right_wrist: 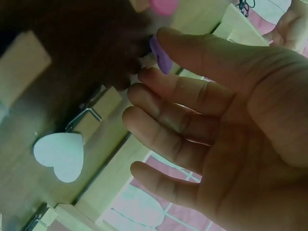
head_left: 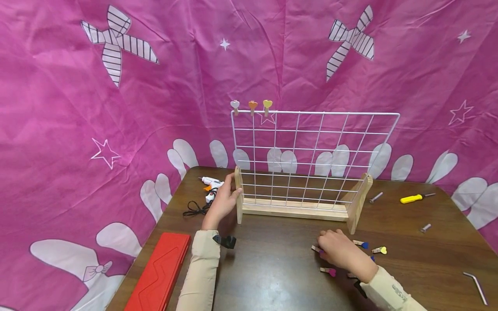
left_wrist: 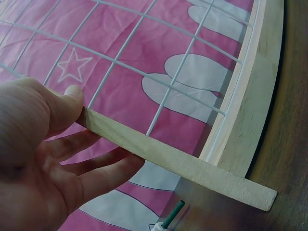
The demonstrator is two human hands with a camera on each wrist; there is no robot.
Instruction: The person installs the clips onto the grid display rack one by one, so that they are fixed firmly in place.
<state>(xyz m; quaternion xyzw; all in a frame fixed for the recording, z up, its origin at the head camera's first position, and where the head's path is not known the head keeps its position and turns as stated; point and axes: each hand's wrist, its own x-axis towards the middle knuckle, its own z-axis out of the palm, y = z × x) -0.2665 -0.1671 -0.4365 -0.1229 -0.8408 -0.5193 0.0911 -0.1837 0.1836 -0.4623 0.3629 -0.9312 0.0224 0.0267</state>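
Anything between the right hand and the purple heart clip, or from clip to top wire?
Nothing visible blocks the right hand: the purple heart clip is at its thumb. The way to the top wire looks open; three clips occupy its left end.

Wears a cream left sleeve (head_left: 200, 270), at lower left of centre, with a black strap (head_left: 217, 239) and black camera (head_left: 228, 242) at the wrist. Wears a matching right sleeve (head_left: 383, 283), at lower right, with small illegible grey lettering (head_left: 399, 293) and another black strap (head_left: 360, 288). Bares left hand (head_left: 223, 201) and right hand (head_left: 343, 250).
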